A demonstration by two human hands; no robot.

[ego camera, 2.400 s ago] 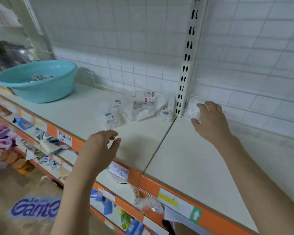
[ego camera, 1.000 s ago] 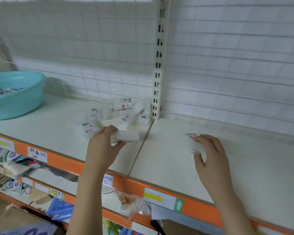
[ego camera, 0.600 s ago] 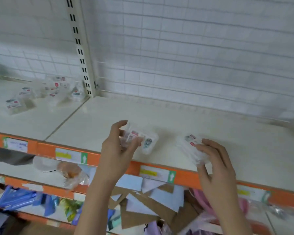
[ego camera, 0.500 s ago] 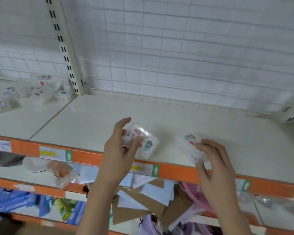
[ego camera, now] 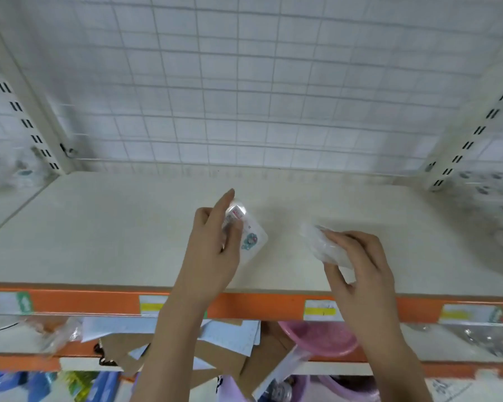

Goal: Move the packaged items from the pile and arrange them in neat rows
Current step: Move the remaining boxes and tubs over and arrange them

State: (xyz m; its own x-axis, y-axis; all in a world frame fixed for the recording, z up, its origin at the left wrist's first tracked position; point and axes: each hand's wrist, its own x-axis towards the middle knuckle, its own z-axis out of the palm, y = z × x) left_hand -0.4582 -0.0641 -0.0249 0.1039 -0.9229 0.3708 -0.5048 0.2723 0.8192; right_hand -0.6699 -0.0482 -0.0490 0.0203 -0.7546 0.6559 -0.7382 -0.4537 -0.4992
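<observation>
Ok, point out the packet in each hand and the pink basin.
Left-hand packet (ego camera: 251, 240): head view, on its printed front face.
Right-hand packet (ego camera: 321, 246): head view, on the clear wrap beside the fingers.
Pink basin (ego camera: 321, 339): head view, on its inner wall, lower shelf.

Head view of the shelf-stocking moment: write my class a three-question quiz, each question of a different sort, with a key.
1. True or false: both hands hold a packaged item.
2. Which packet shows a printed label toward the camera? A) the packet in the left hand B) the clear packet in the right hand
3. Fill in: the front edge of the shelf carries an ______ strip with price tags.

Key: 1 true; 2 A; 3 orange.
</observation>
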